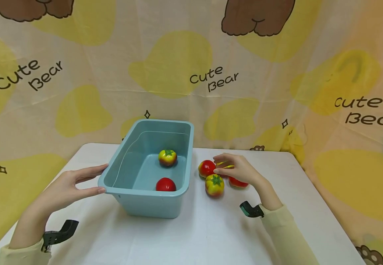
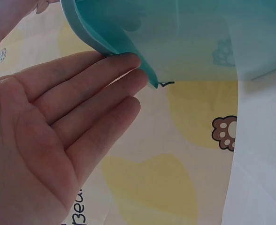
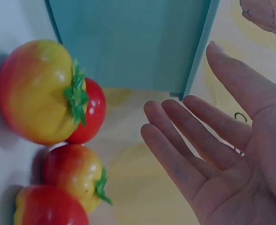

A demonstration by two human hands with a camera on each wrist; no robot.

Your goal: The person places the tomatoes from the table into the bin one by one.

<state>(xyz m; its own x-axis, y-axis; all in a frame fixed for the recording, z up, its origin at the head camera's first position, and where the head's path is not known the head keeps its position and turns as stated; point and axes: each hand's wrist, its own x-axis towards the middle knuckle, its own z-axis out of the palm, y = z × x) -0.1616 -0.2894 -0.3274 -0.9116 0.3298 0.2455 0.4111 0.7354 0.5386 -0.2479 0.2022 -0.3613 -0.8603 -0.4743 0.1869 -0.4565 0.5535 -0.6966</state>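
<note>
In the head view, the left hand (image 1: 63, 187) touches the near left corner of a pale blue plastic bin (image 1: 191, 158), its fingers and thumb extended along the rim. Its fingers (image 2: 88, 86) look straight in the left wrist view. The right hand (image 1: 241, 167) hovers over several artificial tomatoes to the right of the bin. Its fingers are spread and hold nothing in the right wrist view. Under it lie a yellow-red tomato (image 1: 215, 186) with a green leafy top, a red one (image 1: 206, 169) and another red one (image 1: 238, 183); a further yellow-red tomato (image 3: 72, 171) is mostly hidden behind the hand in the head view.
Inside the bin are a yellow-red tomato (image 1: 167, 158) toward the far end and a red one (image 1: 165, 184) partly hidden by the near wall. The white table (image 1: 211, 235) ends against a patterned cloth backdrop (image 1: 178, 66). Both wrists wear black mounts.
</note>
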